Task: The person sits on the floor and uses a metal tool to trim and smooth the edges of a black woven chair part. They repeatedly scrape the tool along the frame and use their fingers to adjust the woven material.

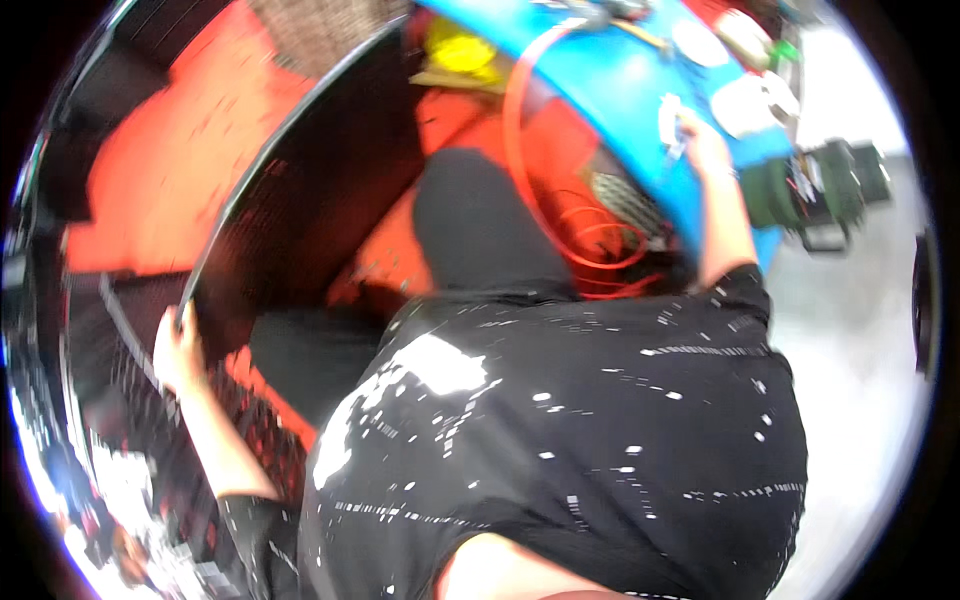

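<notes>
The left hand (178,352) is clamped on the rim of the dark panel (325,150).
The panel's long rim slants from that hand, at the left of the frame, to the upper centre; the left hand is nearer. The right hand (708,150), upper right, is over the blue surface (620,105) beside a small pale thing (670,120); blur hides whether its fingers close on it.
</notes>
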